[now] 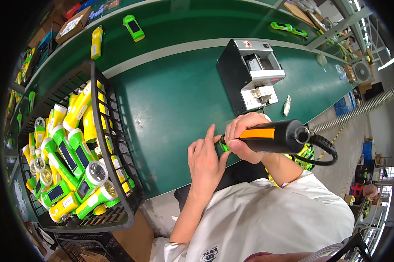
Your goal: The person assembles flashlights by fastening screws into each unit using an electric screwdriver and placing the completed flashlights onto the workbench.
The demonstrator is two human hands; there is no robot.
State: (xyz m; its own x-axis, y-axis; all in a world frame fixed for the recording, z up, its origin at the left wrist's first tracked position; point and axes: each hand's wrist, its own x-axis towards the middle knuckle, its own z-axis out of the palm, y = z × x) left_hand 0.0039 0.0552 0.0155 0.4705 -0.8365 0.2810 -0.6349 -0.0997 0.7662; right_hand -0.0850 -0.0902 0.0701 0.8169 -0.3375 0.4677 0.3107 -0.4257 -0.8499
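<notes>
My right hand [245, 123] is wrapped round a black electric screwdriver [284, 136] with an orange stripe. Its tip points left, toward a small green plastic part [224, 147]. Beside that tip, my left hand [204, 163] steadies the green part between thumb and fingers, its index finger stretched out. Most of the part is hidden by my hands. To the left, a black plastic crate [126, 183] is heaped with yellow and green flashlights [66, 153], some with dark panels and clear round lenses.
A black and white machine [260, 74] stands on the green worktable [162, 96] beyond my hands, near a small white packet [287, 105]. A coiled spring [358, 107] runs up right from the screwdriver. Flashlights [133, 28] lie on the shelf behind.
</notes>
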